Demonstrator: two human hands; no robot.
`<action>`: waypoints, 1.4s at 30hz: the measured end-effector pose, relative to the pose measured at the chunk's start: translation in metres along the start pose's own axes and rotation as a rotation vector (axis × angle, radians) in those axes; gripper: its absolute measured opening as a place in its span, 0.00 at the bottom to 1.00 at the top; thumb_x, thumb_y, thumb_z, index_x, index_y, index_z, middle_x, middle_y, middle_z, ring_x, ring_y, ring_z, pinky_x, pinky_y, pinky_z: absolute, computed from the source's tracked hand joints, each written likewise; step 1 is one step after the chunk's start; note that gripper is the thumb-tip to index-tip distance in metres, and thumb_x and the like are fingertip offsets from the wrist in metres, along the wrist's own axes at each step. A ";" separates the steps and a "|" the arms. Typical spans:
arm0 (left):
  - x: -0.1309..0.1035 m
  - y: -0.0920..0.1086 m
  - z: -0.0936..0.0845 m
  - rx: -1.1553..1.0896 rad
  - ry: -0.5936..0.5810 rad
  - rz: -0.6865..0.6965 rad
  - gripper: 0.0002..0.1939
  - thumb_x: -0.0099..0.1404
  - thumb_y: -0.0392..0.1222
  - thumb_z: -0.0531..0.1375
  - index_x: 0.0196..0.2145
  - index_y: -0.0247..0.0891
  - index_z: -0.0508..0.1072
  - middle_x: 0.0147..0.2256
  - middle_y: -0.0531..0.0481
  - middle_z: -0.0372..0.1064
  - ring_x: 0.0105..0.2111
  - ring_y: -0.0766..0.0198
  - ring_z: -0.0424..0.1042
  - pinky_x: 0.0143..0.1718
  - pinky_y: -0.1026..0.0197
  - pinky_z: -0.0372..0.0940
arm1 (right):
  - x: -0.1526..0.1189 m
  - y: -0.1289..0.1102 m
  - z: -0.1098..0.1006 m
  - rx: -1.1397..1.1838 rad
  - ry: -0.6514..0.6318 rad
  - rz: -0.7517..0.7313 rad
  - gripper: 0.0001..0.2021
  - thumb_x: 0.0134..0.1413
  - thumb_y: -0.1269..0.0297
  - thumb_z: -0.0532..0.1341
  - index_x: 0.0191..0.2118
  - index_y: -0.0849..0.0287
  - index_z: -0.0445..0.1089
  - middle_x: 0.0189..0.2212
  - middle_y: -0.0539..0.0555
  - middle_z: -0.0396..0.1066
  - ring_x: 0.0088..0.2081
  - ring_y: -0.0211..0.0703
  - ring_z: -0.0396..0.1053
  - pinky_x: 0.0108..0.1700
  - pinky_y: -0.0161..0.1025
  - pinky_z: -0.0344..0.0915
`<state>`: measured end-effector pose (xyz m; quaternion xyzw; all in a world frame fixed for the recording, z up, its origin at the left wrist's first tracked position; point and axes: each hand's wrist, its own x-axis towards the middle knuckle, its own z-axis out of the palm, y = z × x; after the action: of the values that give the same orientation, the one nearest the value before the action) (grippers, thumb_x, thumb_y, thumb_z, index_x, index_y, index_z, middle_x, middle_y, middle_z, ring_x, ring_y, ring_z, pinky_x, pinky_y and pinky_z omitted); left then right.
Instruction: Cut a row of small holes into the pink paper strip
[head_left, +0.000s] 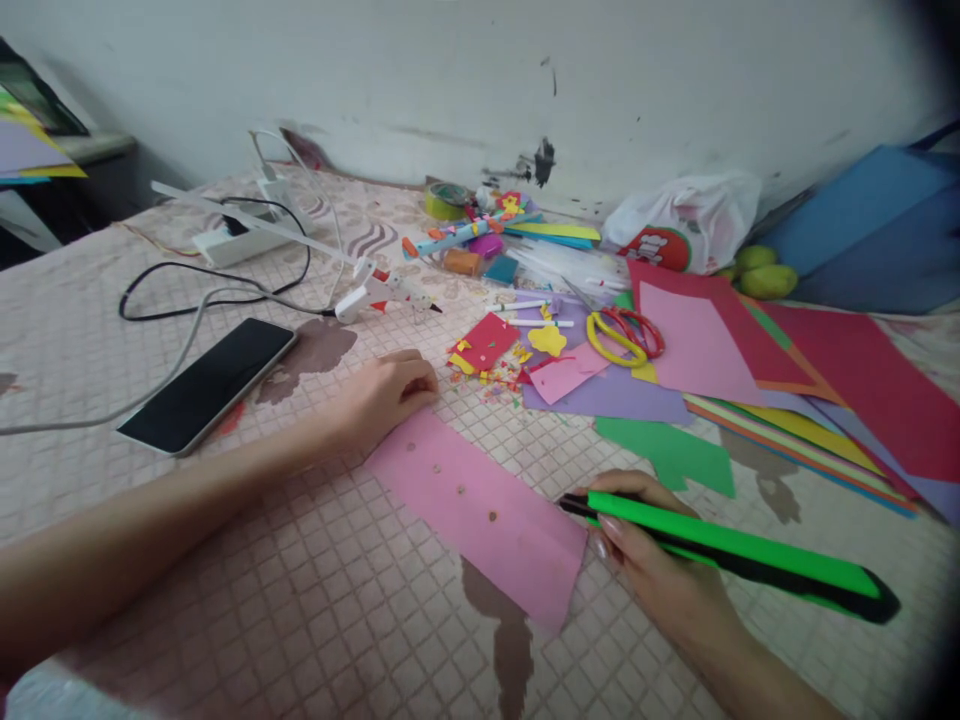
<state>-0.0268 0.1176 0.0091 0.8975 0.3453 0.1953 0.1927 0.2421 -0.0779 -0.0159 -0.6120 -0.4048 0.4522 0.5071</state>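
Note:
A pink paper strip (517, 545) lies flat on the table, with a row of small brownish spots along it. My left hand (390, 395) rests on its far left end, fingers curled and closed, pinning the corner down. In my right hand (645, 545) is a long green and black utility knife (735, 545), wrapped by thumb and fingers. Its narrow black tip is over or beside the strip's right edge; whether it touches the paper I cannot tell. Scissors (619, 338) with yellow and red handles lie beyond, on pieces of coloured paper.
A phone (210, 385) lies at left beside a grey cable. Behind it are a power strip (244, 235) and a white glue gun (386, 290). Red paper scraps (484, 342), green paper (671, 452) and stacked coloured sheets (885, 390) cover the right. A plastic bag (697, 215) stands against the wall.

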 end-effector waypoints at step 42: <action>0.055 -0.022 -0.013 0.001 0.069 0.023 0.04 0.65 0.35 0.58 0.36 0.34 0.73 0.32 0.50 0.73 0.32 0.66 0.71 0.36 0.64 0.66 | -0.004 -0.008 0.008 -0.002 0.030 0.053 0.08 0.49 0.59 0.65 0.36 0.53 0.70 0.24 0.49 0.69 0.20 0.34 0.58 0.20 0.33 0.54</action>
<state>-0.0076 0.1731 0.0218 0.8942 0.3416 0.2280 0.1781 0.2334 -0.0786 -0.0078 -0.6298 -0.3811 0.4559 0.5003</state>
